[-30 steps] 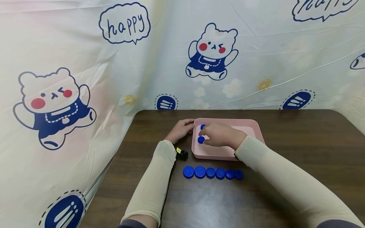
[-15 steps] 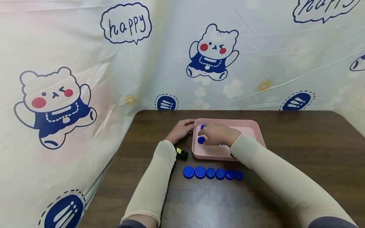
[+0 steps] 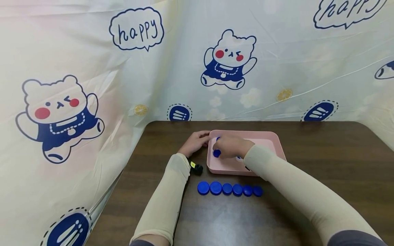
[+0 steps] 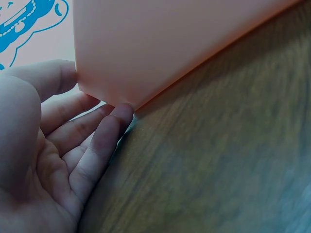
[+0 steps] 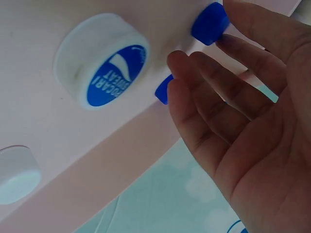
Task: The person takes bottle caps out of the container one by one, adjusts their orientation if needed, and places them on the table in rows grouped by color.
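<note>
A pink tray (image 3: 234, 171) lies on the table. My left hand (image 3: 194, 142) holds its far left corner; in the left wrist view, thumb (image 4: 60, 77) and fingertips touch the tray's outer wall (image 4: 146, 43). My right hand (image 3: 234, 147) is over the tray's left part, pinching a blue bottle cap (image 5: 210, 23) between thumb and index finger. Another blue cap (image 5: 164, 90) is partly hidden behind its other fingers. Also in the tray are a white cap with a blue POCARI SWEAT top (image 5: 102, 60) and a plain white cap (image 5: 18, 174), seen in the right wrist view.
A row of several blue bottle caps (image 3: 227, 189), larger at the left and smaller at the right, lies in front of the tray. A black device with a yellow label (image 3: 197, 169) is at my left wrist. Patterned cloth (image 3: 184, 68) hangs behind the wooden table (image 3: 323, 164).
My right hand and forearm have shifted slightly left, hiding more of the far blue cap. My left hand stays on the tray corner. The head view has tilted up a little.
</note>
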The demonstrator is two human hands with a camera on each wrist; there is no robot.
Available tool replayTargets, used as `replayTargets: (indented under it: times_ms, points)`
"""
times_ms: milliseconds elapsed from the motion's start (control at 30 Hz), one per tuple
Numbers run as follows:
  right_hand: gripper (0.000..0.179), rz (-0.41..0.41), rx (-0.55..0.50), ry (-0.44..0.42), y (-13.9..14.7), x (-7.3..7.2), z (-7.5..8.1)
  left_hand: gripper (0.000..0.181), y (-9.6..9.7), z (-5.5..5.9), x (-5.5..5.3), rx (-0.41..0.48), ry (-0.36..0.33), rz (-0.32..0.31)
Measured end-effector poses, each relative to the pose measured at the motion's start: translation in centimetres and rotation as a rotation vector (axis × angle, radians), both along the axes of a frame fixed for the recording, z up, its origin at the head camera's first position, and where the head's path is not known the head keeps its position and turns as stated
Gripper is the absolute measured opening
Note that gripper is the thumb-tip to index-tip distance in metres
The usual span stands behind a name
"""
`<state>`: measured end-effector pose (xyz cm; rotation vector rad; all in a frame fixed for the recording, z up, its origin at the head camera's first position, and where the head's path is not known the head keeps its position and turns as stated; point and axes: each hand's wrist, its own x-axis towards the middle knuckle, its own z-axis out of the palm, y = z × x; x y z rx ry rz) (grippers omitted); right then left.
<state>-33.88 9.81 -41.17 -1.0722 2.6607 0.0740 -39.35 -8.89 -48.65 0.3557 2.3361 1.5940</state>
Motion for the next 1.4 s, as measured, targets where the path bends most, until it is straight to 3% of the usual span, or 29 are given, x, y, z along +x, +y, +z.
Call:
replayTargets:
  times_ms: [467, 1133, 1400]
  points:
    - [0.02, 0.023, -0.055, 0.023, -0.3, -0.5, -0.9, 0.04, 0.1, 0.0, 0.0, 0.023, 0.025, -0.008]
    - [0.03, 0.066, -0.035, 0.066, 0.7, -0.1, -0.2, 0.038, 0.1, 0.1, 0.3, 0.008, 0.022, -0.009]
    - [0.037, -0.01, -0.077, 0.039, 2.1, 0.3, 0.5, 0.041, 0.1, 0.1, 0.3, 0.0, 0.013, -0.004]
